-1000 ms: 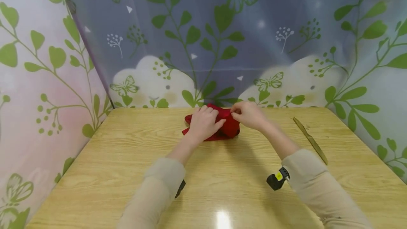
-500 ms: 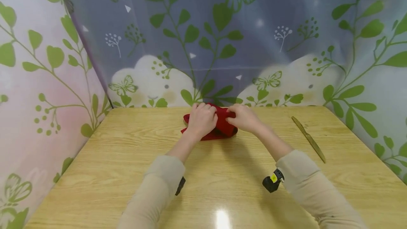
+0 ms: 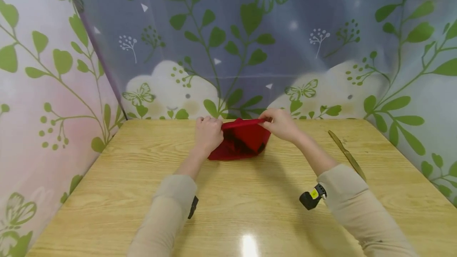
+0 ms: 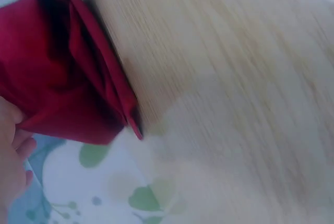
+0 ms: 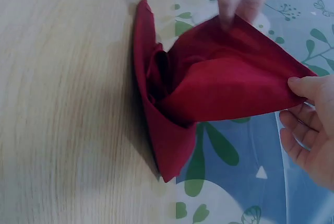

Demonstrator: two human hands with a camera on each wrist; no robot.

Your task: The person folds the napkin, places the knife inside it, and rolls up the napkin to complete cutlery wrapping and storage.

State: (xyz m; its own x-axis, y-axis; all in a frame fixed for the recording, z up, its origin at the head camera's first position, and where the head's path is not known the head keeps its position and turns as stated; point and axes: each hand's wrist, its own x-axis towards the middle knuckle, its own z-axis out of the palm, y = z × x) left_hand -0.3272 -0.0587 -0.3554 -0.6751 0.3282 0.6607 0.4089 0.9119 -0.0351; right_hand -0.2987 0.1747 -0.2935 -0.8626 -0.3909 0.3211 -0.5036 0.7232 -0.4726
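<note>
Pinched closed, my left hand [image 3: 209,135] and right hand [image 3: 281,125] hold the cloth [image 3: 251,135] by its edge on the grained table [image 3: 246,197], before a leafy backdrop [image 3: 246,58].

On my remote feed I take this for a small staged recording booth, since printed leaf-and-butterfly hangings [image 3: 228,50] close in the wood-grain table [image 3: 232,201] along its back and both sides.

- A wooden table [image 3: 235,197] is showing pale yellow grain across its top.
- A red cloth [image 3: 252,136] is resting its lower folds near the far edge.
- A gold-coloured knife [image 3: 347,155] is lying slantwise, right of the cloth.
</note>
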